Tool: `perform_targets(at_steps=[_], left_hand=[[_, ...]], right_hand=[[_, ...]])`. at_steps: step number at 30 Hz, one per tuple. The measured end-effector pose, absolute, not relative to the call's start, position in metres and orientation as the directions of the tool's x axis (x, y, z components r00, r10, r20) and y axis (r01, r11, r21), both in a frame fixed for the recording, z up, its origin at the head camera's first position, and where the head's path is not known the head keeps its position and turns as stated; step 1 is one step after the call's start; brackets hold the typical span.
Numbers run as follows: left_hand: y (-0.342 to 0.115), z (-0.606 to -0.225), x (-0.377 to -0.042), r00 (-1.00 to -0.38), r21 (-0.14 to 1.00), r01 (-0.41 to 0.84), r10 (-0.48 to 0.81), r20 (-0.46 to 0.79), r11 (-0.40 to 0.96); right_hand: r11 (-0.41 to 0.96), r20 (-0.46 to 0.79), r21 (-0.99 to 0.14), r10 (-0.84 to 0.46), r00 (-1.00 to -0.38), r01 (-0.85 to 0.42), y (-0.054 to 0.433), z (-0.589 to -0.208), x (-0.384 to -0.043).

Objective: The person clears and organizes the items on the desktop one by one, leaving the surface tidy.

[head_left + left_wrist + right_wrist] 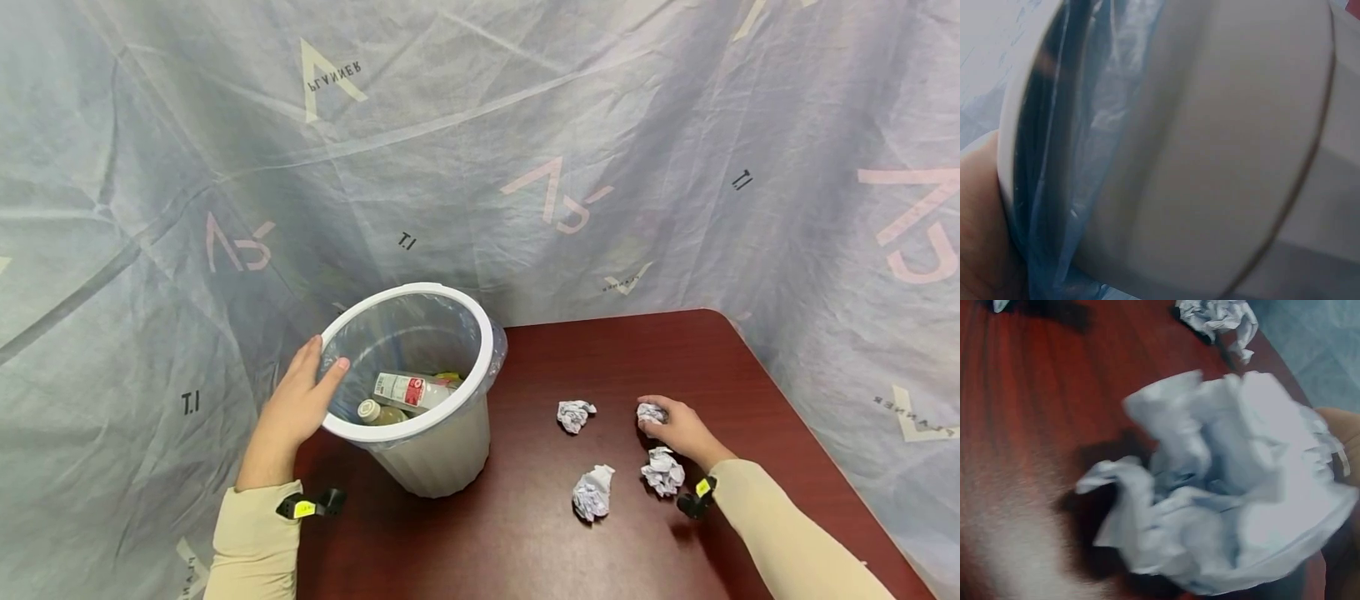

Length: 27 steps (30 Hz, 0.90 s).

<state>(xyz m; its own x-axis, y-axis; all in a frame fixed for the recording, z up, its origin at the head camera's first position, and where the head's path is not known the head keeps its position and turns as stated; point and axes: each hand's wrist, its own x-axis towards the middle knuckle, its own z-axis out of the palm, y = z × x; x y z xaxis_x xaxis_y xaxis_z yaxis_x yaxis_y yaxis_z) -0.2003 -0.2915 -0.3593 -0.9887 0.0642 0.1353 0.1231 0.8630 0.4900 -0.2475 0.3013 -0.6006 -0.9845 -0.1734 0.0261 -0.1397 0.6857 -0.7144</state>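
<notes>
1. Paper ball (pixel 650 412), crumpled and white, is on the dark red table (pixel 517 554) at the right of the head view; the thumb and fingers of the right hand (pixel 686 432) grip it.
2. At the other side, the left hand (pixel 296 404) holds the rim of the pale bin (pixel 444 460), thumb over the inside, remaining fingers outside. The left wrist view shows only part of that hand against the rim, fingertips hidden.
3. Only the head view looks into the bin, where a white-capped bottle (pixel 384 416) lies beside a labelled container (pixel 408 391).
4. The left wrist view instead gives the outer wall close up: bluish clear liner (pixel 1107 119) hanging below the rim, a dark line curving round farther down.
5. Three loose balls lie between bin and right wrist: a far one (pixel 574 416), a near one (pixel 592 493) and one just beside the wrist (pixel 663 472).
6. In the right wrist view, one blurred ball looms large, its folds showing; which ball it is, I cannot tell.
</notes>
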Motion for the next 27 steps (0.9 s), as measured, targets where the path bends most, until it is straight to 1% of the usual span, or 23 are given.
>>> perform_targets(at_steps=[5,10,18,27], left_hand=[[-0.291,-0.359,-0.201,-0.988,0.487,0.125,0.066,0.137,0.865],[-0.291,-0.359,-0.199,-0.989,0.483,0.120,0.063,0.132,0.867],[-0.290,-0.357,-0.200,-0.990,0.483,0.110,0.055,0.127,0.869],[-0.290,-0.357,-0.199,-0.993,0.479,0.095,0.048,0.109,0.873]], right_hand=[[0.670,0.052,-0.727,-0.164,-0.985,-0.150,0.306,-0.586,-0.258],[0.665,0.109,-0.722,-0.162,-0.981,-0.190,0.307,-0.563,-0.271],[0.685,0.157,-0.693,-0.161,-0.974,-0.225,0.296,-0.508,-0.295],[0.660,0.153,-0.709,-0.203,-0.967,-0.250,0.264,-0.446,-0.317]])
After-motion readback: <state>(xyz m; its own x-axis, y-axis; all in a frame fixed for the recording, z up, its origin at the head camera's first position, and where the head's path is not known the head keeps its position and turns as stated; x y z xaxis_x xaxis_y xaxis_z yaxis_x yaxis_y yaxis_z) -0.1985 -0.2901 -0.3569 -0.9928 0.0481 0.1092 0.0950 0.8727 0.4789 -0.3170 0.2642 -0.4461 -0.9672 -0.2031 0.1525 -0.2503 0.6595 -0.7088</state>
